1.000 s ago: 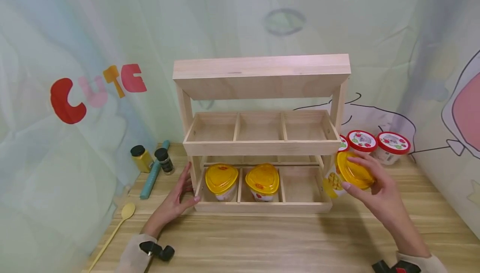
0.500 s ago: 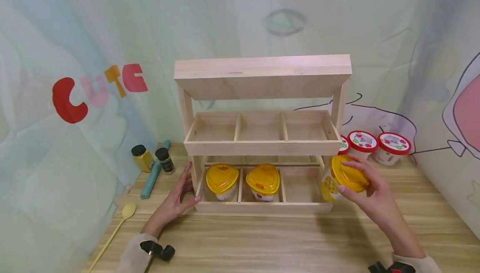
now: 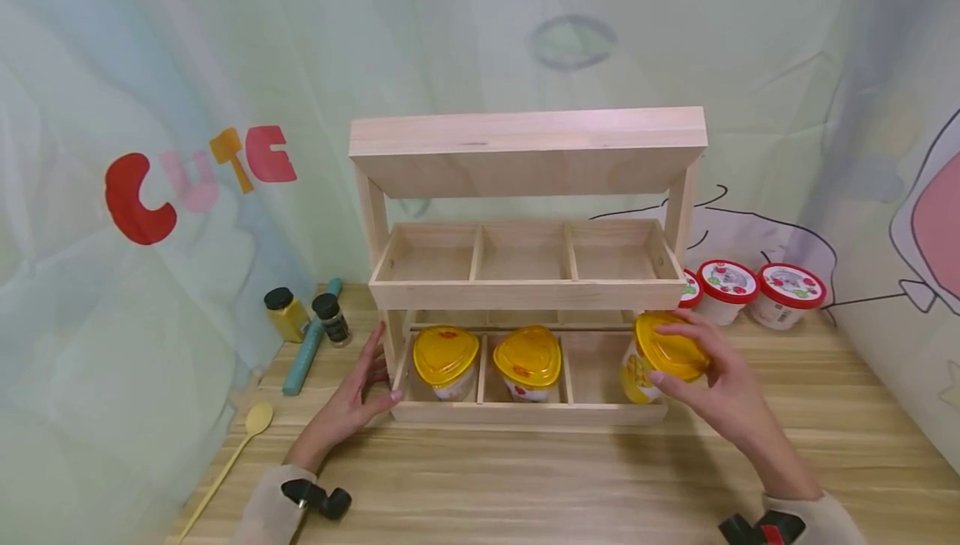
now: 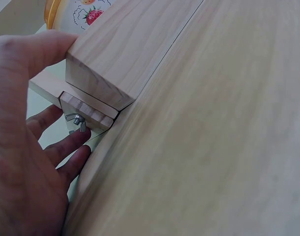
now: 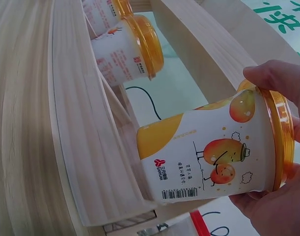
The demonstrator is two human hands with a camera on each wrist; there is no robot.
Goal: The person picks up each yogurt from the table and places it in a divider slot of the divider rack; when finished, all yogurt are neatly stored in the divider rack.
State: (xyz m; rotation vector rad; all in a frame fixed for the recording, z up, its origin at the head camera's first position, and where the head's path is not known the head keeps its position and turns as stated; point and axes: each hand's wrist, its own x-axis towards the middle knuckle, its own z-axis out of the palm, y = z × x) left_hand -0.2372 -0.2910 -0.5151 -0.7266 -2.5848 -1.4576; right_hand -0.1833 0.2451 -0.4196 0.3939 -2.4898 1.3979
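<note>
The right hand (image 3: 720, 391) grips a yellow-lidded cup (image 3: 658, 357) at the rack's (image 3: 525, 295) front corner. The left hand (image 3: 352, 399) rests spread against the rack's post; red-lidded tubs (image 3: 757, 293) beyond the right hand are partly hidden.

The right hand (image 3: 720, 395) covered part of the yellow lid of the mango cup (image 3: 643, 362), whose base sat hidden behind the front rail of the wooden rack (image 3: 525, 413). One red-lidded cup (image 3: 687, 288) showed only a sliver past the rack's post. The left hand's (image 3: 352, 399) fingertips disappeared behind the rack's corner. Label print on the two shelved cups (image 3: 445, 362) was too small to read from the head camera.
</note>
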